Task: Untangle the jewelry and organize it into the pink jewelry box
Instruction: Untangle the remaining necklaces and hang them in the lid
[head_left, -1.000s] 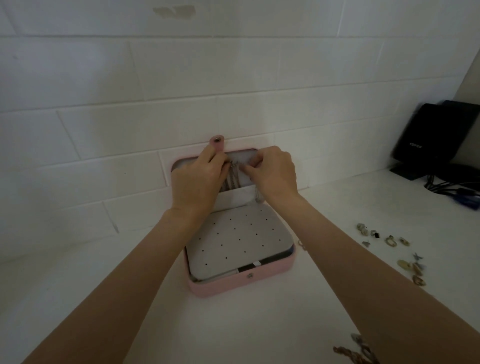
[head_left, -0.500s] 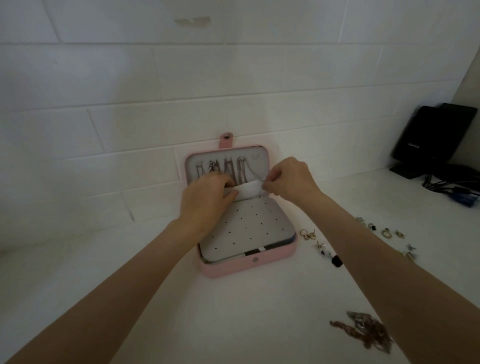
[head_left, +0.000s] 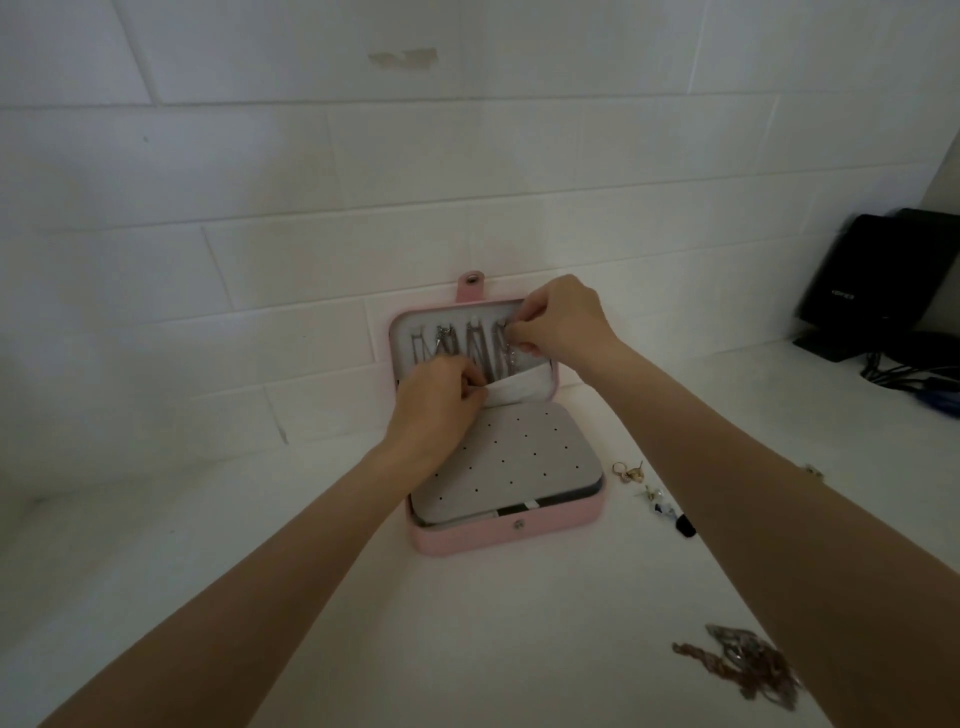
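Note:
The pink jewelry box (head_left: 550, 531) lies open against the tiled wall, its lid (head_left: 400, 332) standing upright. Several silver chains (head_left: 457, 348) hang in a row inside the lid above a white fabric pocket (head_left: 519, 387). My left hand (head_left: 434, 400) pinches the pocket's upper left edge. My right hand (head_left: 563, 319) pinches the rightmost chain near the lid's top right corner. A grey perforated earring panel (head_left: 509, 457) covers the box's base.
Loose earrings and rings (head_left: 631, 473) and small beads (head_left: 662, 506) lie right of the box. A tangled heap of chains (head_left: 743, 665) sits at the lower right. A black device (head_left: 878, 280) with cables (head_left: 914, 379) stands in the far right corner.
My right hand rose from the pocket's right edge to the top right of the lid, onto the rightmost chain. My left hand stays at the pocket's left edge.

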